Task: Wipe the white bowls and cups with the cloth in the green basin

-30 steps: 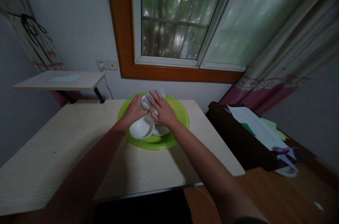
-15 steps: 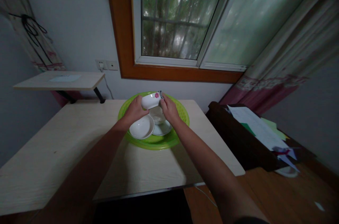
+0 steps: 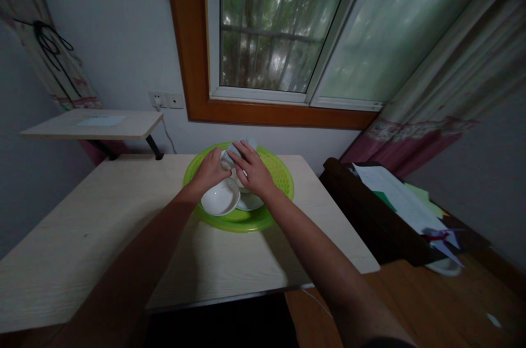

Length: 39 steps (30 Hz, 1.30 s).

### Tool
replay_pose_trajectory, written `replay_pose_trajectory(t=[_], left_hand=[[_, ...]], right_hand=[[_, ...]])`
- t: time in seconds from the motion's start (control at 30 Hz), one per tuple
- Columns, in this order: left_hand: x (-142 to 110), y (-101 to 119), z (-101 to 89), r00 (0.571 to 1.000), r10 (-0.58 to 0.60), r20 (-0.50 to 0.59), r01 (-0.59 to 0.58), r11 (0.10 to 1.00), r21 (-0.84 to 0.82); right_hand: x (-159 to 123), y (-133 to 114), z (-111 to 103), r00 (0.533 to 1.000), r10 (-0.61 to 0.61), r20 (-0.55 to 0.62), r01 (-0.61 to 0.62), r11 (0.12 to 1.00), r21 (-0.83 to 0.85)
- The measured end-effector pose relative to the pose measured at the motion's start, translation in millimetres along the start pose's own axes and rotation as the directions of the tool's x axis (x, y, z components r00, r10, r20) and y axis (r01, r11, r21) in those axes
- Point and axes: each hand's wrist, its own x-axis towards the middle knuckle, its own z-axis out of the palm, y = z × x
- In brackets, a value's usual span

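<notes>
Above a green plastic basket (image 3: 242,226), my left hand (image 3: 209,171) is closed on the edge of a white bowl (image 3: 224,160), tilted on its side. My right hand (image 3: 253,171) presses a grey cloth (image 3: 250,143) over the bowl, its fingers lying across the cloth. Most of the bowl is hidden behind the cloth and fingers. Below my hands in the basket sits another white bowl (image 3: 221,198), its inside facing up. Beside it is a white dish (image 3: 250,203), partly covered by my right hand and wrist.
The basket stands on a pale wooden table (image 3: 123,194) near the wall. A small raised shelf (image 3: 90,124) is at the left. To the right is a dark brown piece of furniture (image 3: 349,216) with papers (image 3: 394,197) on it. A window (image 3: 279,24) is ahead.
My right hand has turned over and moved left onto the bowl's side, bringing the grey cloth into fuller view. The flower on the bowl is now covered. My left hand keeps its place.
</notes>
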Motion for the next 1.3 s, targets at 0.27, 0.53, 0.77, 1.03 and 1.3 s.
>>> replay_pose_trajectory(t=[0.27,0.53,0.77,1.03,1.3], left_hand=[[-0.6,6.1,-3.5,0.998,-0.06,0.033,0.058,0.997,0.051],[-1.1,12.8,-7.7,0.988,-0.157,0.005,0.156,0.987,0.047],[0.5,10.6,-6.9,0.981,-0.195,0.012,0.195,0.981,-0.005],[1.9,18.0,-13.3,0.963,-0.268,-0.032,0.264,0.959,-0.1],[4.5,21.1,-18.9,0.935,-0.352,-0.05,0.35,0.936,-0.048]], right_hand=[[-7.7,27.9,5.6,0.935,0.315,-0.161,-0.304,0.948,0.092],[-11.4,33.0,8.9,0.936,0.335,-0.106,-0.322,0.939,0.12],[-6.6,18.5,4.2,0.999,0.042,-0.024,-0.041,0.998,0.05],[-5.5,10.6,9.7,0.999,-0.028,0.044,0.026,0.998,0.051],[-15.0,31.3,13.7,0.951,0.308,0.007,-0.308,0.951,-0.002]])
